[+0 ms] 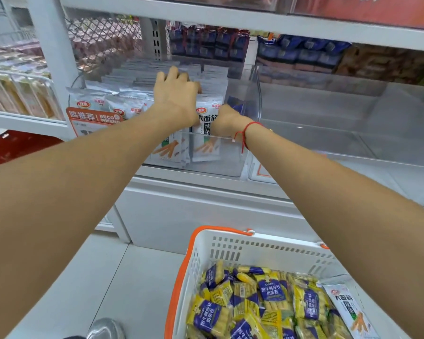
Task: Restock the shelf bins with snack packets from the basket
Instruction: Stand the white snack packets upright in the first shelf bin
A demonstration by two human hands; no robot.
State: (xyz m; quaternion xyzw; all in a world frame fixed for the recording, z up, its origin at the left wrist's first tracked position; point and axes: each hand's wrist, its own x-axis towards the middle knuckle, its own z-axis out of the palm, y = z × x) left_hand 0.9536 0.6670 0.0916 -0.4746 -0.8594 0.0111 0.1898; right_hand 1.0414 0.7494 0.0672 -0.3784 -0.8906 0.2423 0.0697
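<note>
A clear plastic shelf bin (252, 94) holds rows of upright white snack packets (206, 133). My left hand (175, 91) lies flat on top of the packets, fingers spread, pressing them back. To the right of the front packets, inside the bin, my right hand (227, 119) is closed against the frontmost white packet's right edge; its fingers are hidden behind the packet. A white basket with orange handles (230, 243) stands at the bottom, filled with yellow-and-blue snack packets (269, 297). One white packet (348, 307) lies at the basket's right side.
Right of the filled bin sits a clear bin (353, 123) with nothing visible in it. Blue packets (301, 55) fill the shelf behind. An orange price sign (93, 118) hangs at the bin's left front. A wire rack of yellow sticks (17, 94) stands at left.
</note>
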